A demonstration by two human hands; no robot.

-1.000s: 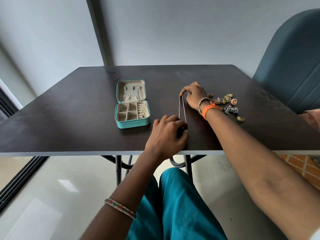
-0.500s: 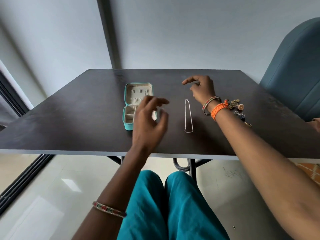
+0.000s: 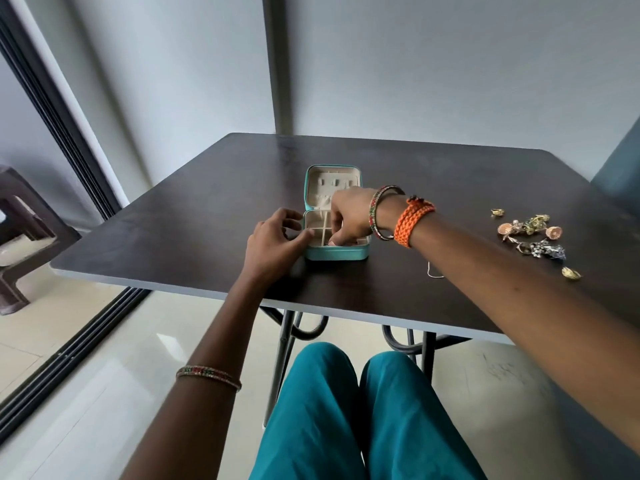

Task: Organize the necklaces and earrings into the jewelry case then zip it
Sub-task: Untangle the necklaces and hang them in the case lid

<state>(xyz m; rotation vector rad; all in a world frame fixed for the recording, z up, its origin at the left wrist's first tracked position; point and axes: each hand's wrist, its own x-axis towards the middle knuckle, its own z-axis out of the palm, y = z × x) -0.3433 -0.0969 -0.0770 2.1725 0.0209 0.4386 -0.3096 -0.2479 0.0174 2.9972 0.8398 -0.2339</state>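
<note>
Right hand point(image 3: 349, 216) reaches into unmarked teal jewelry case point(image 3: 336, 252); left hand point(image 3: 273, 242) steadies it.

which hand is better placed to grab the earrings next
Right, probably. The earrings lie on the table's right side, beside the right forearm. The right hand is in the jewelry case now; the left hand steadies its left edge.

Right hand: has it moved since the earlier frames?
Yes. The right hand has crossed leftward from beyond the silver necklace to reach into the jewelry case.
</note>
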